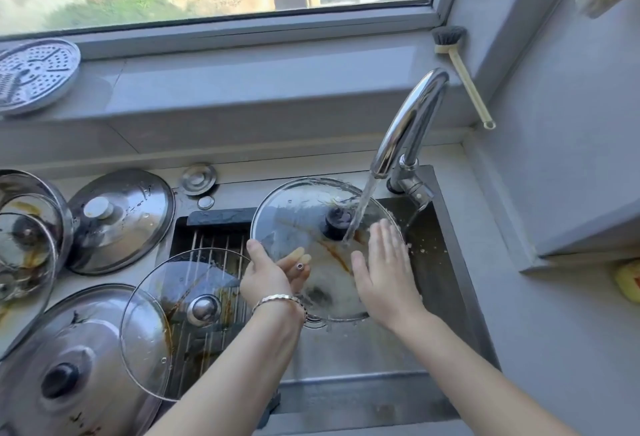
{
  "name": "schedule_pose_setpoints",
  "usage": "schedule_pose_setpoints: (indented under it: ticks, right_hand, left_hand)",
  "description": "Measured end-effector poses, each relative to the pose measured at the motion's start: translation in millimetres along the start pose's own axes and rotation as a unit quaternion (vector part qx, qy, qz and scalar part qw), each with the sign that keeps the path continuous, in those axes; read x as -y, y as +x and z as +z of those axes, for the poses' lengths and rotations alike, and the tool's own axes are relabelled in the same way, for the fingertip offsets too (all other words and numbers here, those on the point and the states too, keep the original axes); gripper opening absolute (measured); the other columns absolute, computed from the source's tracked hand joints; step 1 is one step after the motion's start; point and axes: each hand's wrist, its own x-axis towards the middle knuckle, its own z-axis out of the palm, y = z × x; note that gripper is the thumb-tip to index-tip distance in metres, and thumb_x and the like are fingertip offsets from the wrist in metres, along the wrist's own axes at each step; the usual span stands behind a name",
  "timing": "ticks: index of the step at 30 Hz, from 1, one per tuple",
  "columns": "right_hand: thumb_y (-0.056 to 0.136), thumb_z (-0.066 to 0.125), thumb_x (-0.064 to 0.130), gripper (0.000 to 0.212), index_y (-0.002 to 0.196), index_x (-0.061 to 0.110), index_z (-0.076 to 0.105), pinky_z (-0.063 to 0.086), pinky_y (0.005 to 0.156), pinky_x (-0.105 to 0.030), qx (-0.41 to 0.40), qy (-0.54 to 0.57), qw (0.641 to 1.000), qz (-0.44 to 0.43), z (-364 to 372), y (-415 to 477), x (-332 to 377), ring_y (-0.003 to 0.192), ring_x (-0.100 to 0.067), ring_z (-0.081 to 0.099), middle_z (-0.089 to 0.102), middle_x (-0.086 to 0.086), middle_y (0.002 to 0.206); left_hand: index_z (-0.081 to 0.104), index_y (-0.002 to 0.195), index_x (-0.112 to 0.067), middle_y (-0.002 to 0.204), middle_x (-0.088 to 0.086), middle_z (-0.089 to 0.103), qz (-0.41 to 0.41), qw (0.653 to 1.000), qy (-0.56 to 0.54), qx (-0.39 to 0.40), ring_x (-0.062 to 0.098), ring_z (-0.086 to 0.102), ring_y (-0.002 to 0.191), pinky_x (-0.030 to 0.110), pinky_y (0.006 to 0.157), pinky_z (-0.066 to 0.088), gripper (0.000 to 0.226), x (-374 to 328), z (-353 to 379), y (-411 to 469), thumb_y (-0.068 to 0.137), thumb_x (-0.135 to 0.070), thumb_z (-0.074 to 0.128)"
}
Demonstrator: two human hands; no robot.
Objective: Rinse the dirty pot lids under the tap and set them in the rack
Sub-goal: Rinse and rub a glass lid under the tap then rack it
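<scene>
I hold a large glass lid [298, 214] tilted over the sink, its dark knob facing away from me. My left hand [266, 276] grips its left rim, thumb on my side of the glass and fingers showing through it. My right hand [384, 269] lies flat with straight fingers on the glass. Water from the chrome tap [412, 124] strikes the lid beside brown streaks. A second glass lid [180, 321] with a metal knob and brown stains lies on the wire rack [211, 245] over the sink's left part.
Steel lids lie on the counter at left [121, 221] and bottom left [69, 366], with more stained lids stacked at the far left [24, 238]. A perforated steamer plate [34, 74] sits on the windowsill. A dish brush [464, 72] leans in the corner. The sink basin [446, 283] holds food specks.
</scene>
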Motion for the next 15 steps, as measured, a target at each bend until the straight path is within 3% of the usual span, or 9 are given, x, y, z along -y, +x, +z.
schedule_pose_setpoints:
  ticks: [8, 13, 15]
  right_hand:
    - [0.101, 0.019, 0.032, 0.051, 0.148, 0.014, 0.009, -0.002, 0.117, -0.033, 0.029, 0.096, 0.995, 0.000, -31.3, 48.0, -8.7, 0.143, -0.009, -0.004, 0.003, 0.001, 0.157]
    - [0.102, 0.013, 0.030, 0.050, 0.148, 0.016, -0.001, -0.008, 0.113, -0.032, 0.135, 0.107, 0.985, -0.022, -49.5, 56.9, 7.7, 0.142, -0.009, -0.012, -0.008, 0.000, 0.157]
    - [0.101, 0.015, 0.031, 0.052, 0.148, 0.015, 0.000, -0.004, 0.115, -0.035, 0.147, 0.056, 0.986, -0.064, -45.0, 51.6, 22.2, 0.143, -0.011, -0.010, -0.006, -0.002, 0.157]
  left_hand:
    - [0.052, 0.077, -0.010, 0.047, 0.010, 0.065, 0.028, 0.989, 0.125, 0.081, 0.016, 0.060, 0.035, 0.021, 0.035, 0.048, 0.039, 4.4, -12.6, -7.1, 0.093, -0.044, 0.041]
    - [0.054, 0.077, -0.010, 0.045, 0.010, 0.064, 0.043, 0.982, 0.155, 0.093, 0.016, 0.058, 0.033, 0.020, 0.034, 0.046, 0.039, -0.6, -8.2, -1.5, 0.093, -0.044, 0.042]
    - [0.058, 0.080, -0.011, 0.046, 0.010, 0.065, 0.050, 0.978, 0.177, 0.097, 0.016, 0.058, 0.034, 0.020, 0.034, 0.046, 0.038, 0.4, -4.4, 1.7, 0.092, -0.044, 0.043]
